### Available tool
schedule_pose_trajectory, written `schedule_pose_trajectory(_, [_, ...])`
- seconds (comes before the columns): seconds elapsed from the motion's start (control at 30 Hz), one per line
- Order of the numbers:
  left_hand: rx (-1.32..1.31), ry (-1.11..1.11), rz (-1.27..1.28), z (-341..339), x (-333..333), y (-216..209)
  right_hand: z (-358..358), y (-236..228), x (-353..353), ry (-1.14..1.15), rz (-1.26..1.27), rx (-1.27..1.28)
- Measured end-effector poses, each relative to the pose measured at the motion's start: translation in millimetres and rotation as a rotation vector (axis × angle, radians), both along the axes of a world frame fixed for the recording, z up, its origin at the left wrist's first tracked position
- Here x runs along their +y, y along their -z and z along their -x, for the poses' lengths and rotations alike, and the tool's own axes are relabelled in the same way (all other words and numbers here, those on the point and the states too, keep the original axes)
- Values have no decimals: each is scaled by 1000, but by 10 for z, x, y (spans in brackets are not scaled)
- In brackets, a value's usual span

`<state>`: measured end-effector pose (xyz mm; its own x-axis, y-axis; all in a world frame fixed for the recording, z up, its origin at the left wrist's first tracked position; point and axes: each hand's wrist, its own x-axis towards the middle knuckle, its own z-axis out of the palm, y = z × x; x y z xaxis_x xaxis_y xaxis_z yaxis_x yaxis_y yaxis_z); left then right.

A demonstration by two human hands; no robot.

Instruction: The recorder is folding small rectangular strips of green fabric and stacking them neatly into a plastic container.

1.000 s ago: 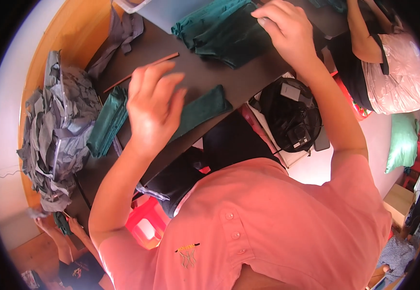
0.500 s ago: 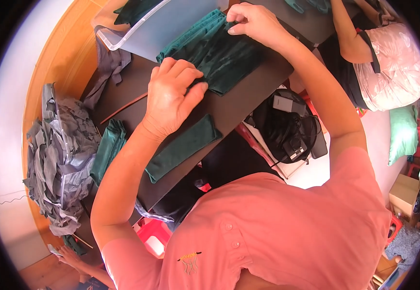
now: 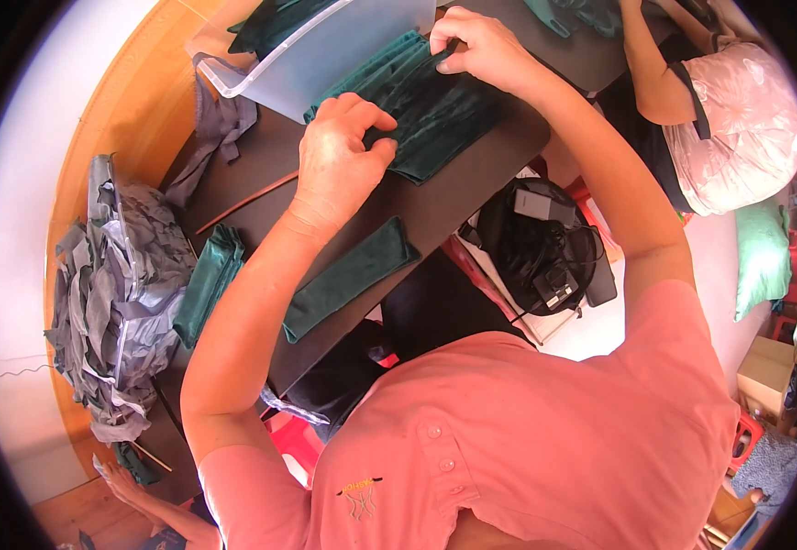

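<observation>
- Where the two hands reach forward, a folded green velvet cloth lies between and beneath their fingers, its layered edge slanting from beside the left fingers up and away to the right ones; neither hand is clearly nearer.
- Its loose, darker part spreads rightward and bodyward of the left fingers.
- The left hand is at the cloth's left end, thumb and forefinger bent toward each other with a narrow gap; whether they grip the velvet, I cannot tell.
- The right hand is at the far end, thumb and forefinger likewise curled close at the edge; a firm pinch cannot be made out.
- Just beyond the left fingers stands a translucent plastic bin.
- Bodyward of the left fingers, a green velvet strip lies flat on the worktop.
- Left of those fingers are a thin brown stick, a folded green bundle and, farther off, a heap of grey fabric scraps.
- Bodyward of the right fingers, below the worktop's edge, sits a black bag.
</observation>
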<state>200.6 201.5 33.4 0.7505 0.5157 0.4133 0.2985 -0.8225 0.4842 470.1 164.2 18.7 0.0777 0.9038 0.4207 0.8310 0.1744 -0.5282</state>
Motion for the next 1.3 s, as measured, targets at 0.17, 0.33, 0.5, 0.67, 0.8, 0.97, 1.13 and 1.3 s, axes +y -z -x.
schedule_pose_trajectory(0.17, [-284,-1,-65,-87,-41,-131,321,-425,-330,-217,-178,192])
schedule_pose_trajectory(0.33, [-463,101,299,-228,-102,-269,568,-796,-510,-353,-157,331])
schedule_pose_trajectory(0.5, [-528,116,680,-193,-194,-378,670,-890,-608,-411,-234,313])
schedule_pose_trajectory(0.67, [-669,203,845,12,-301,-497,820,-998,-713,-509,-141,421])
schedule_pose_trajectory(0.8, [-613,262,956,234,-447,-587,979,-1137,-727,-604,-254,572])
schedule_pose_trajectory(0.97, [-365,289,1013,705,-524,-544,1142,-1255,-738,-559,-349,670])
schedule_pose_trajectory(1.13, [-348,82,1131,1228,-499,-438,1357,-1137,-827,-381,-193,745])
schedule_pose_trajectory(1.3, [-282,155,598,1406,-563,-422,1816,-1434,-946,-389,-35,649])
